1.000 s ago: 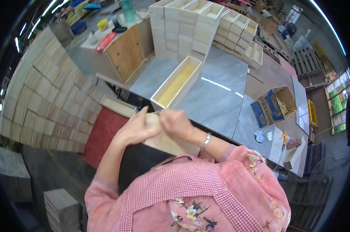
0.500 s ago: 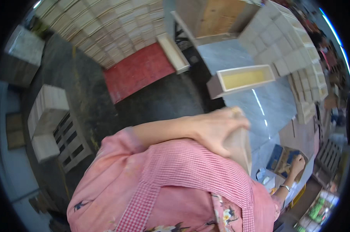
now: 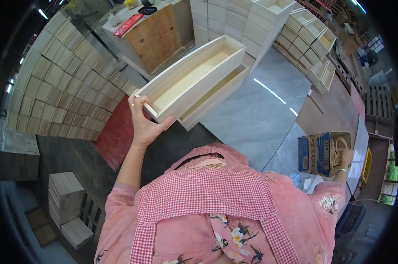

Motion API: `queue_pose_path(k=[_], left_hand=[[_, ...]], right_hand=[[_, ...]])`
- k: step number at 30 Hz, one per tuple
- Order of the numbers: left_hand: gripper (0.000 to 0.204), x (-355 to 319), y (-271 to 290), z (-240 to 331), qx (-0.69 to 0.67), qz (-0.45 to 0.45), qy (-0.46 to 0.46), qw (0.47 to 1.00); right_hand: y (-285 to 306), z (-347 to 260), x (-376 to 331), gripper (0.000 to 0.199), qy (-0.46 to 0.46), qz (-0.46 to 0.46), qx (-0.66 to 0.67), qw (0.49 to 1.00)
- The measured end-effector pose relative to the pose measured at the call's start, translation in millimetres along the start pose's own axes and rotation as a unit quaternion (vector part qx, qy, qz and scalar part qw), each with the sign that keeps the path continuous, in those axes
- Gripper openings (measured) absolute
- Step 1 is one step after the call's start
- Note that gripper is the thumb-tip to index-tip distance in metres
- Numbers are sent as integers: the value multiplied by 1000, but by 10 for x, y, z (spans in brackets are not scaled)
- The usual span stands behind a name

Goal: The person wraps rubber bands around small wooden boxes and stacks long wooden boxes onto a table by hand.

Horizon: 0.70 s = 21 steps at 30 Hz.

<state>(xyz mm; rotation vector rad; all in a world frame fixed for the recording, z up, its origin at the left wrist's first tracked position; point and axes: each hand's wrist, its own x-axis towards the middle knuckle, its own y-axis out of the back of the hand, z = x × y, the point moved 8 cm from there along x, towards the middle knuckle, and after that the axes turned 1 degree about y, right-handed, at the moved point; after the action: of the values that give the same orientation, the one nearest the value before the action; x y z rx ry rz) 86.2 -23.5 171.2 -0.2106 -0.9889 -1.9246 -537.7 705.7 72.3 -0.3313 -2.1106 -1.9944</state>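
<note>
My left hand grips the near left corner of a long, narrow wooden box, thumb on the outside and fingers over the end wall. The box is pale, open at the top, and bare inside. Just below and beside it is a second wooden box of the same shape, partly covered by the first. Over on the right, my right hand is at the open side of a blue and brown cardboard box. Beige cord-like loops show inside the carton; the right fingers are hidden there.
Stacked wooden boxes stand at the left and far right. The grey table carries small pale items by the carton. A red sheet lies left. A cabinet with a wooden panel is behind.
The left hand has gone from in front of my chest to the far left, carrying the wooden box up beside the other one. The right hand stays at the carton. My view has turned.
</note>
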Motion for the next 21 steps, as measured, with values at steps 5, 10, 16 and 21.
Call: queue_pose_path(k=[5,10,16,21], left_hand=[[74,111,-584,-109,-12,-4,-29,1000],[84,1,-662,-224,54,-27,-7,998],[138,-290,-957,-392,34,-81,129,988],[87,-769,-1125,-1047,-28,-126,384,914]], right_hand=[[-607,797,-84,44,-69,-149,-81,983],[425,-1269,-375,41,-57,-15,-65,996],[313,-3483,-776,23,236,-44,382,892],[-368,-5407,-1396,46,417,-196,457,761]])
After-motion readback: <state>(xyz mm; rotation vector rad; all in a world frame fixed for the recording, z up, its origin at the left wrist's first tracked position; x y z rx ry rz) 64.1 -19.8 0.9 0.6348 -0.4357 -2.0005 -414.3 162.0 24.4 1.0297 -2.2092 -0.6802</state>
